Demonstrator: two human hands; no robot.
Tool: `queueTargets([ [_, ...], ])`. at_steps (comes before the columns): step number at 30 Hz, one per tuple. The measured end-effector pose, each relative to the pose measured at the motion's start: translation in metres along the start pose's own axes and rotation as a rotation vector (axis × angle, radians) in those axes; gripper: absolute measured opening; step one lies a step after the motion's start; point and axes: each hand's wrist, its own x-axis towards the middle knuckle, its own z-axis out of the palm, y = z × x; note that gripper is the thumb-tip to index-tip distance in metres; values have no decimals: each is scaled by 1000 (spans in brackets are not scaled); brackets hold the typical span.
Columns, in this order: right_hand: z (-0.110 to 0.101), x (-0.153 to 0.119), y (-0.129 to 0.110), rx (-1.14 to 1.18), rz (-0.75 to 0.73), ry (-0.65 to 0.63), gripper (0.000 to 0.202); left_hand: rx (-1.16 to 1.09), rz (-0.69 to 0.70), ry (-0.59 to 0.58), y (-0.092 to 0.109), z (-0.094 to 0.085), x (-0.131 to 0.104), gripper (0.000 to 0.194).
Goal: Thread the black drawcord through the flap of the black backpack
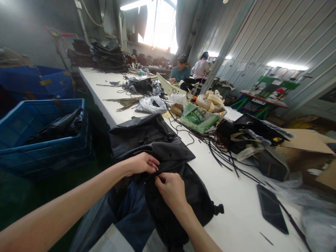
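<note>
A black bag [149,140] lies at the edge of the white table, and its lower part hangs over my lap. My left hand [143,163] pinches a small black piece at the bag's middle, too small to make out. Close beside it on the right, my right hand [170,187] is closed with thumb and fingers together at the same spot. What lies between its fingers is hidden. A black buckle [218,209] sticks out from the bag's lower right side.
Blue crates [49,140] stand at the left. On the white table [231,196] are a dark phone [272,209], black cords [223,157], a green-and-white bag [198,117] and a clear plastic bag [151,105]. Cardboard [307,140] is at the right. Two people [180,71] are farther back.
</note>
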Motion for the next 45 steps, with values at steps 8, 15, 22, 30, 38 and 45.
queueTargets([
  [8,-9,-6,6,75,-52,-41,31,122,73,154,-9,29,8,21],
  [15,-57,-11,74,59,80,174,22,258,161,207,11,45,6,24],
  [22,-46,-7,95,-80,189,187,28,279,187,189,14,58,24,33],
  [30,-32,13,95,-43,133,223,30,548,284,239,31,85,35,41],
  [38,-32,26,94,49,72,217,40,466,304,127,15,71,64,29],
  [45,-37,38,92,59,141,272,18,243,237,33,12,54,84,41],
])
